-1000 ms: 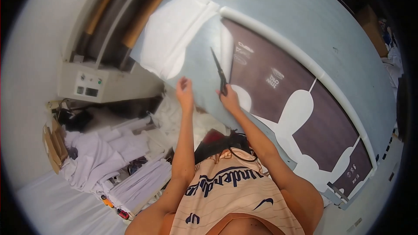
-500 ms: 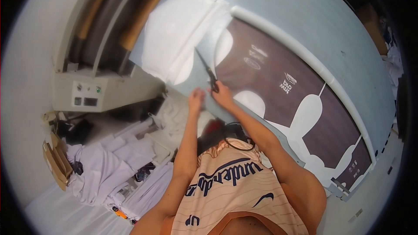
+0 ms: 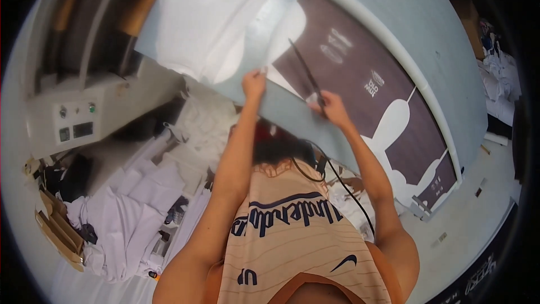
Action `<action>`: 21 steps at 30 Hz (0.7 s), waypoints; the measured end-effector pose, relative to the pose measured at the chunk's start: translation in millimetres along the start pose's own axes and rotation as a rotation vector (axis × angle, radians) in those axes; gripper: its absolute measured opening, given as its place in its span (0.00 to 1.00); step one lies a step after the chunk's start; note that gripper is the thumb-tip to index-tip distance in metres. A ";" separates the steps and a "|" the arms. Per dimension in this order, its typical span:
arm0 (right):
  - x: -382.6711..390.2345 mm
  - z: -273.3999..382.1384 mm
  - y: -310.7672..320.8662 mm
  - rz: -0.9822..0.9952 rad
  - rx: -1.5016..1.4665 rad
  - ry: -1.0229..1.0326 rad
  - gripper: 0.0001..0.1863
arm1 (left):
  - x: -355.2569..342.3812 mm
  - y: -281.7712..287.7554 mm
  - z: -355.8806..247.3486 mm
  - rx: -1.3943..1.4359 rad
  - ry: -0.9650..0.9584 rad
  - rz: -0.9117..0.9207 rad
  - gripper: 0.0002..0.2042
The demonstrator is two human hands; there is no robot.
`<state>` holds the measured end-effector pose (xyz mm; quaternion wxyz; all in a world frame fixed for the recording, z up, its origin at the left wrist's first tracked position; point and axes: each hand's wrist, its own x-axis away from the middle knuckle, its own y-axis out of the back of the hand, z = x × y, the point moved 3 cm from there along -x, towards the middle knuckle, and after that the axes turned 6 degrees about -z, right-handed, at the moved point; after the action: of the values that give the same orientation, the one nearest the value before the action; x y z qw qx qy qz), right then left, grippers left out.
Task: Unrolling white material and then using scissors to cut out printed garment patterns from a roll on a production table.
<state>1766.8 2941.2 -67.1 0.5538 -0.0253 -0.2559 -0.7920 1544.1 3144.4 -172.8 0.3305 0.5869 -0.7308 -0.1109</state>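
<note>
A large printed sheet point(image 3: 354, 56), dark brown with white shapes, lies on a pale blue-grey table point(image 3: 264, 19). My left hand point(image 3: 254, 83) is closed at the sheet's near left corner, where its fingertips seem to pinch the white edge. Long black scissors point(image 3: 306, 70) are in my right hand point(image 3: 333, 108), at the sheet's near edge. Their blades point away and to the left over the brown print. Whether the blades are apart I cannot tell. White fabric point(image 3: 197, 22) is spread on the table to the left of the sheet.
A long white roll point(image 3: 371, 34) borders the sheet's far side. To the left stands a machine with a control panel point(image 3: 77, 121) and dark rollers point(image 3: 73, 34). White cloth point(image 3: 124, 208) is heaped beside a cardboard box point(image 3: 59, 228). A black cable point(image 3: 346, 183) hangs near my waist.
My right hand has carried the scissors to the right, from the gap beside the white fabric onto the printed sheet. The left hand has come to the sheet's corner, and the view has shifted.
</note>
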 end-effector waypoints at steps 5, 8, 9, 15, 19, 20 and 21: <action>129.0 -23.2 42.9 0.227 -0.181 -0.508 0.21 | 33.6 11.8 -25.7 0.610 0.596 0.215 0.18; 155.5 -46.7 38.0 0.378 -0.263 -0.584 0.20 | 57.2 -2.0 -27.2 0.538 0.606 0.291 0.15; 160.3 -48.2 35.4 0.374 -0.298 -0.620 0.20 | 69.7 -8.5 -28.7 0.508 0.590 0.346 0.14; 142.1 -68.4 18.9 0.406 -0.334 -0.540 0.19 | 96.3 -23.7 -46.9 0.466 0.551 0.267 0.11; 125.6 -84.4 16.6 0.442 -0.323 -0.496 0.16 | 104.7 -33.1 -48.7 0.453 0.543 0.229 0.08; 121.8 -87.9 16.7 0.444 -0.328 -0.497 0.16 | 103.6 -33.3 -48.1 0.447 0.545 0.224 0.08; 117.2 -87.7 17.0 0.448 -0.331 -0.497 0.17 | 102.1 -34.2 -47.5 0.451 0.552 0.229 0.08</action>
<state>1758.0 2797.5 -98.8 0.6227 -0.3613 -0.2392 -0.6516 1590.6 3050.3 -119.7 0.3877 0.5674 -0.6810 0.2529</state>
